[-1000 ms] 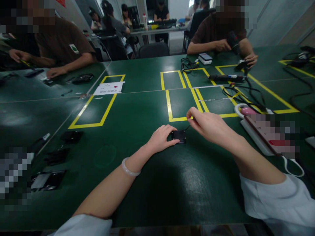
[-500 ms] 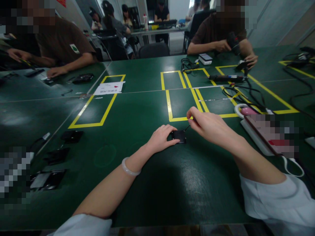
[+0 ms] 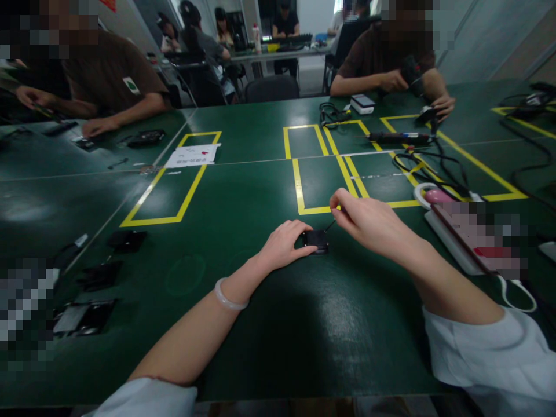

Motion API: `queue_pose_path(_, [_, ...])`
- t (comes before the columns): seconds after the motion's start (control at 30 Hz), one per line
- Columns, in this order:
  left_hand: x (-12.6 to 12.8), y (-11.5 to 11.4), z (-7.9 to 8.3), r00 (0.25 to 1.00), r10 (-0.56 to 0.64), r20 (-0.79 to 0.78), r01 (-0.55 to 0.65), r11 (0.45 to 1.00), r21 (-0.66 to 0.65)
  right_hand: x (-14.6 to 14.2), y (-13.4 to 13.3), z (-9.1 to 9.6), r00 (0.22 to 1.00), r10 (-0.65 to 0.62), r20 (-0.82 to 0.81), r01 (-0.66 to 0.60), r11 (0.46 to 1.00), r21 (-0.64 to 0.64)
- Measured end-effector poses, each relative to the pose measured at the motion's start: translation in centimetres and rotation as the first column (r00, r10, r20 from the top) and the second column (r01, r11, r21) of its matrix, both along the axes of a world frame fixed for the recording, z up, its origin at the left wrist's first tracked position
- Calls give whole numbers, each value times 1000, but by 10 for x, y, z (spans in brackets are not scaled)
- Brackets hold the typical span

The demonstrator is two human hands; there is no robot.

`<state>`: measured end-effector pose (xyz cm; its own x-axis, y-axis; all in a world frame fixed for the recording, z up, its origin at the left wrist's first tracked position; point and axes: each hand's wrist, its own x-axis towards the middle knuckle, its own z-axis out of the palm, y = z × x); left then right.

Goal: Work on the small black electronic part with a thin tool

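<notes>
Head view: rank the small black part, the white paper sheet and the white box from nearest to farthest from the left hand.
1. The small black part, touched by the left hand, just to its right.
2. The white paper sheet, farther off, ahead and to the left.
3. The white box, at the far side, ahead and to the right.

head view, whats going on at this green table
A person steadies a small black part on the green table with the left hand. The right hand pinches a thin dark strand that runs down to that part; whether it is a wire or a tool tip is too small to tell. More black parts lie off to the left, and other people work across the table.
</notes>
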<state>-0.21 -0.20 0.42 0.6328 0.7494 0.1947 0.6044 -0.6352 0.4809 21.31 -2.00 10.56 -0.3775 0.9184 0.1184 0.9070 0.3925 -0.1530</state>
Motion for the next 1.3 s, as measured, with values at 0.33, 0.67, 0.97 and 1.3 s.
queue_pose_path(0.33, [0, 0, 0, 1000, -2, 3, 2, 1000, -4, 0, 0, 1, 1000, 2, -6, -2, 1000, -2])
queue_pose_path(0.67, [0, 0, 0, 1000, 0, 7, 0, 1000, -5, 0, 2, -1, 996, -15, 86, 14, 1000, 13])
queue_pose_path(0.97, [1, 0, 1, 1000, -4, -1, 4, 1000, 2, 0, 0, 1, 1000, 1, 30, -1, 1000, -3])
queue_pose_path(1.3, [0, 0, 0, 1000, -2, 5, 2, 1000, -2, 1, 0, 1, 1000, 17, -5, -17, 1000, -4])
